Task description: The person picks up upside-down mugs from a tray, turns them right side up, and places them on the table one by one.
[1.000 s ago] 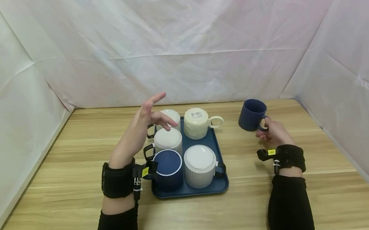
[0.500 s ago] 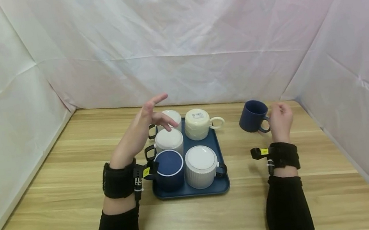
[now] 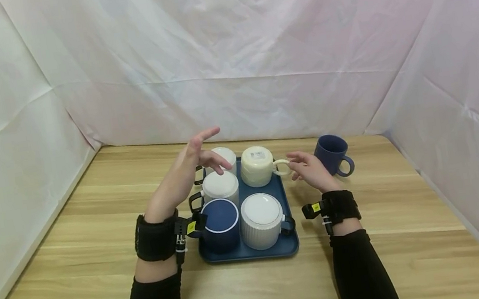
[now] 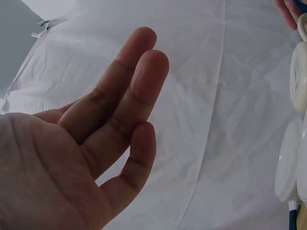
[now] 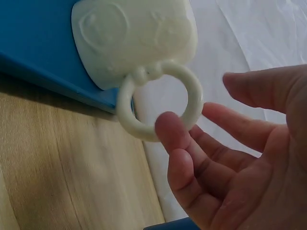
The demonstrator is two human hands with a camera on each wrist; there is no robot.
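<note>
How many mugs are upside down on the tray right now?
5. On the blue tray: white mug back left, cream mug back right, white mug middle left, navy mug front left, ribbed white mug front right. None seems hidden.

The tray (image 3: 291, 244) is dark blue; on it sit a cream mug (image 3: 257, 166) with a ring handle (image 5: 158, 108), a navy mug (image 3: 219, 223) rimmed in white, and three white mugs (the near one (image 3: 260, 219) ribbed, with a black handle); the mug off the tray (image 3: 331, 153) is plain navy; the table (image 3: 92, 211) is pale wood grain; sleeves and wristbands are black.
</note>
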